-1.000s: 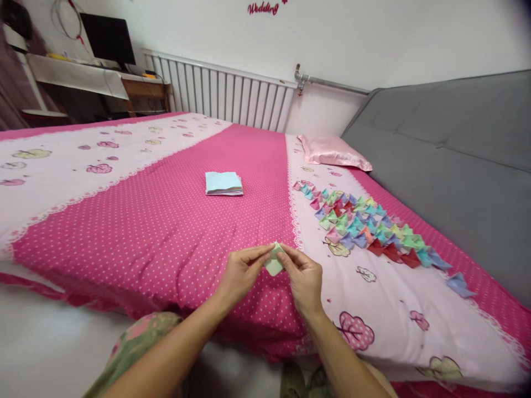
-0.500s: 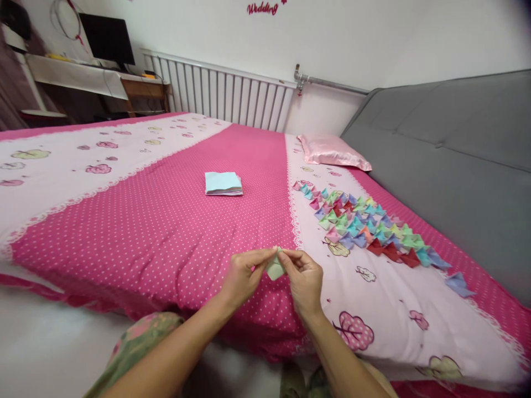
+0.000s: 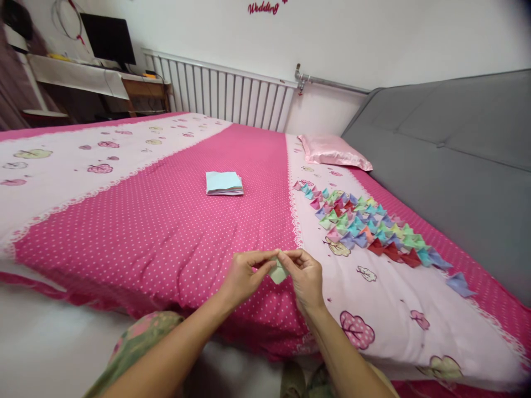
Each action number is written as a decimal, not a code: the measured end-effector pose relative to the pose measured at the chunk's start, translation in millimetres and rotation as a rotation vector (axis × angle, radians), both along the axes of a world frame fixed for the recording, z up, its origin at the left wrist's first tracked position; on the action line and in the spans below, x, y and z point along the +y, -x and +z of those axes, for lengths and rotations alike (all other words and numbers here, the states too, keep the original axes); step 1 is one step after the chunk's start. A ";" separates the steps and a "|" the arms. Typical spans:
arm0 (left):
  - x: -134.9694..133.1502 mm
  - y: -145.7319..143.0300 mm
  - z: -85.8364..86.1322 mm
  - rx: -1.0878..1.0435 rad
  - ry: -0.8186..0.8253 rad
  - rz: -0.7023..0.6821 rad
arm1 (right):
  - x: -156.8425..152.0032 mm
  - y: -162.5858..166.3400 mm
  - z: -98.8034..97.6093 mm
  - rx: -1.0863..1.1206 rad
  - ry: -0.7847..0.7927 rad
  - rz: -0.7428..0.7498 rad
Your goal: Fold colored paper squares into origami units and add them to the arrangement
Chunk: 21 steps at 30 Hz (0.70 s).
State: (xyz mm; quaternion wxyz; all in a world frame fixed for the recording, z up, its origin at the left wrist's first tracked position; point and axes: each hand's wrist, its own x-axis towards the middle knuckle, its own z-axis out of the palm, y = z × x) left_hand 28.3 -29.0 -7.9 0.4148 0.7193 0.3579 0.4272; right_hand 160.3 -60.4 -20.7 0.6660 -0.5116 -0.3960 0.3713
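A small piece of pale green folded paper (image 3: 279, 273) is held between my two hands, above the near edge of the bed. My left hand (image 3: 246, 273) pinches it from the left, and my right hand (image 3: 305, 276) grips its upper right side with thumb and fingers. The fingertips of both hands meet at its top. To the right, several rows of small folded paper boats (image 3: 373, 226) in many colours stand on the bedspread. Farther off lies a stack of square paper (image 3: 224, 183), its top sheet light blue.
The pink and white bedspread (image 3: 166, 232) spreads under everything. A pink pillow (image 3: 334, 152) rests by the grey padded headboard (image 3: 440, 177) on the right. Beyond the bed are a white radiator (image 3: 224, 91) and a desk with a monitor (image 3: 108, 40).
The green paper has shifted slightly in my fingers and shows a little lower. My left thumb has moved slightly on it. Boats and paper stack stay where they were.
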 end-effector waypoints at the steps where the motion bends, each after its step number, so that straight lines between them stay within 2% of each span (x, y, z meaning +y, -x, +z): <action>1: -0.2 -0.2 0.1 -0.005 0.022 0.002 | -0.1 -0.3 -0.1 0.002 0.001 0.003; 4: -0.2 -2.2 0.0 -0.085 0.152 0.005 | -0.3 -0.2 -0.1 0.016 0.004 0.014; 9: 2.8 -6.0 -0.2 -0.337 0.419 0.030 | 1.2 0.4 2.6 0.079 0.034 0.072; 15: 6.2 -5.3 -1.4 -0.572 0.508 0.069 | 3.1 1.0 5.1 0.114 0.072 0.171; 21: 5.5 -7.2 -1.9 -0.673 0.554 0.027 | -0.3 0.2 7.0 -0.042 0.014 0.117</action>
